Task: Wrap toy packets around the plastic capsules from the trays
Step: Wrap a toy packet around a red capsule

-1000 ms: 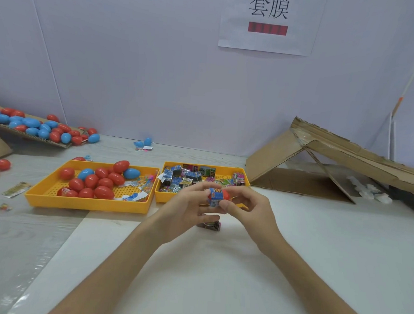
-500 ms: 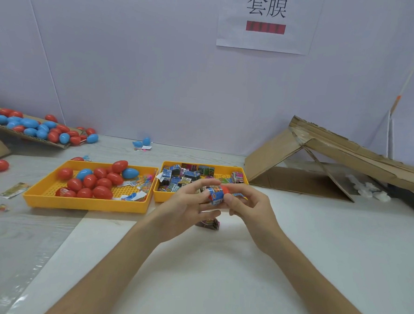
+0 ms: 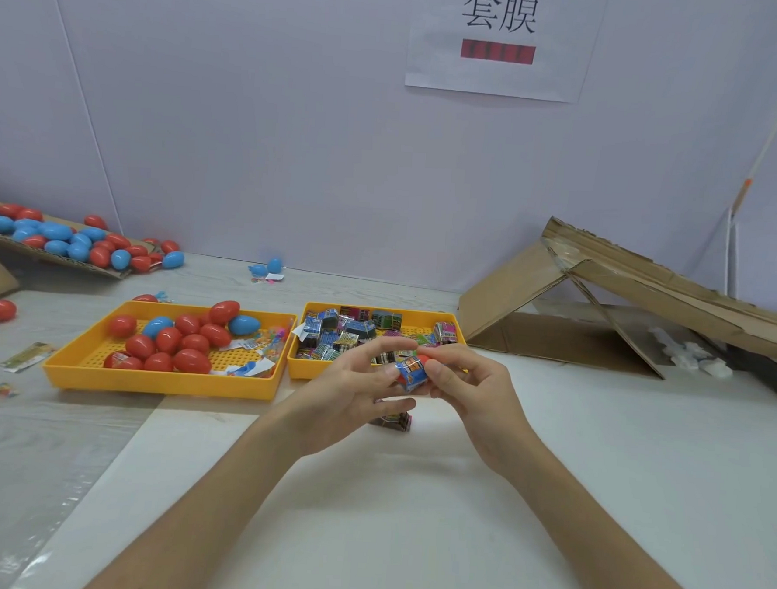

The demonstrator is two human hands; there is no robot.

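Two sets of fingers (image 3: 458, 357) clamp one red capsule (image 3: 422, 359) above the table (image 3: 409, 523), left hand (image 3: 349, 392) and right hand (image 3: 480, 395) meeting; the blue toy packet (image 3: 411, 374) now covers more of it than a second ago; this wrap looks nearly seated.

Glossy plastic capsules (image 3: 179, 343) fill a perforated yellow plastic tray (image 3: 163, 380); rough cardboard ramp (image 3: 651, 283).
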